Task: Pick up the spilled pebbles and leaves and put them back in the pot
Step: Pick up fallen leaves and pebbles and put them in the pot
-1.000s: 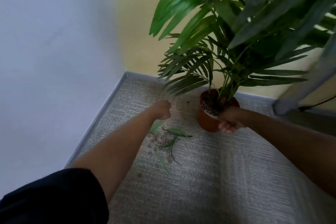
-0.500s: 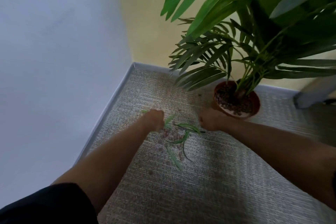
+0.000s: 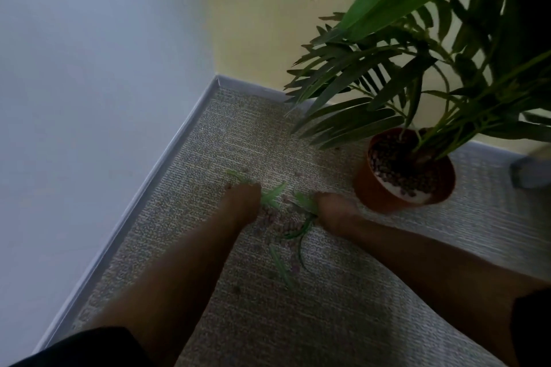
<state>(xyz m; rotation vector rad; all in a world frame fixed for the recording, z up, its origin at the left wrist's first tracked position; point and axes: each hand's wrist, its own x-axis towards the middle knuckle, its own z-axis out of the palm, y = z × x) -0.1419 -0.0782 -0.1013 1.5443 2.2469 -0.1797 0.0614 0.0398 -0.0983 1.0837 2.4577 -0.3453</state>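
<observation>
Spilled brown pebbles [image 3: 281, 221] lie in a small heap on the grey carpet, with thin green leaves [image 3: 299, 232] strewn among them and one leaf [image 3: 281, 266] nearer to me. My left hand [image 3: 243, 199] is down on the heap's left edge, next to a leaf [image 3: 272, 195]. My right hand [image 3: 335, 209] is down on its right edge, and leaves stick out from under it. Both hands' fingers are hidden behind the backs of the hands. The terracotta pot [image 3: 376, 192] stands just right of my right hand, filled with pebbles.
The palm plant [image 3: 396, 74] spreads fronds over the pot and the carpet behind the spill. A grey skirting board [image 3: 167, 158] runs along the white wall on the left and meets the yellow wall in the corner. A grey object [image 3: 529, 171] sits at the right edge.
My right hand has left the pot's rim and come down to the spill. My left hand has lowered onto the pebbles. The view has shifted closer and to the left.
</observation>
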